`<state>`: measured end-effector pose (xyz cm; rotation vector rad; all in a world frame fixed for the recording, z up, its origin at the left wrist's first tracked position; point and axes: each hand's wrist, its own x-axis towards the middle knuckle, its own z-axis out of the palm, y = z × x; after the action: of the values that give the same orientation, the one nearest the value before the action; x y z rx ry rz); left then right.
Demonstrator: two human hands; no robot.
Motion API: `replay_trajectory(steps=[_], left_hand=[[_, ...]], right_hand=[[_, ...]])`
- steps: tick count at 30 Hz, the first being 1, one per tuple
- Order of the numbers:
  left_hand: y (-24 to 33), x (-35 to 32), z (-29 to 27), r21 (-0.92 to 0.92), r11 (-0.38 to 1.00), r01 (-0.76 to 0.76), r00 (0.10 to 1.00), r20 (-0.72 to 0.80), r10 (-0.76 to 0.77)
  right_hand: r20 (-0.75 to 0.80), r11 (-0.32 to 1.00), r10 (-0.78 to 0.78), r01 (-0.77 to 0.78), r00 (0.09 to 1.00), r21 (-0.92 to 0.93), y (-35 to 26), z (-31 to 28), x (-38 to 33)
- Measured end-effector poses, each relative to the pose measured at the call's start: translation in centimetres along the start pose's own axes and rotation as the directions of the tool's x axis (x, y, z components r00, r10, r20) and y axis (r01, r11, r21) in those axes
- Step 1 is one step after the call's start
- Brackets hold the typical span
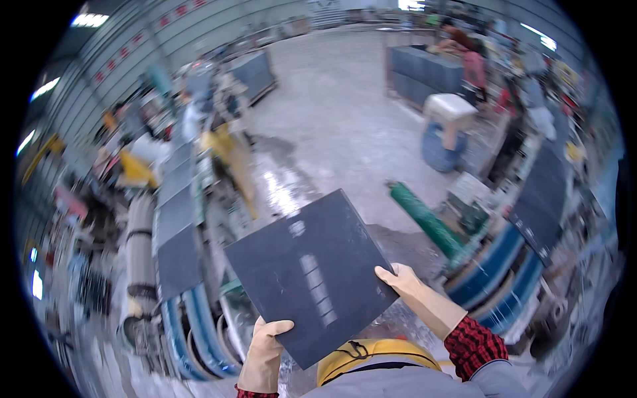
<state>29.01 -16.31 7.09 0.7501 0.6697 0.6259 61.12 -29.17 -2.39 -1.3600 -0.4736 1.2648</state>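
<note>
Between my two hands I carry a dark grey square slab, tilted, its wet-looking face showing pale light reflections. My left hand, in a cream rubber glove, grips its near left edge with the thumb on top. My right hand, gloved alike, holds the right edge, thumb on the upper face. The fingers under the slab are hidden on both sides. Below it, a yellow apron covers my front.
At left, a conveyor with blue belts carries a row of dark slabs. Another blue-belted conveyor with a dark slab stands at right, beside a green cylinder. Farther off are a blue drum, stacked slabs and a person.
</note>
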Motion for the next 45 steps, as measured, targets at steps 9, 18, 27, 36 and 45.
replay_trajectory(steps=[9, 18, 27, 36, 45], left_hand=[[-17.2, 13.4, 14.3, 0.39, 0.905, 0.169, 0.938, 0.219, -0.269], [-31.1, 18.8, 27.7, 0.818, 0.558, -0.138, 0.799, 0.425, -0.426], [-38.7, 24.8, 38.8, 0.916, 0.341, -0.213, 0.7, 0.386, -0.601], [-39.3, 27.7, 44.0, 0.817, 0.176, -0.549, 0.591, 0.528, -0.61], [-31.5, 28.9, 42.4, 0.418, 0.148, -0.896, 0.233, 0.729, -0.644]], right_hand=[[-0.813, 0.993, -0.099, 0.112, 0.574, -0.041, 10.9, -13.9, -19.8], [-0.982, 0.917, 0.143, 0.357, 0.124, 0.179, 17.2, -19.1, -26.8], [-0.934, 0.95, 0.312, 0.051, -0.175, 0.308, 14.6, -26.9, -26.9], [-0.97, 0.925, 0.188, -0.305, -0.154, 0.228, 12.7, -30.0, -26.8], [-0.919, 0.647, -0.269, -0.653, 0.289, -0.394, 2.1, -25.5, -30.5]])
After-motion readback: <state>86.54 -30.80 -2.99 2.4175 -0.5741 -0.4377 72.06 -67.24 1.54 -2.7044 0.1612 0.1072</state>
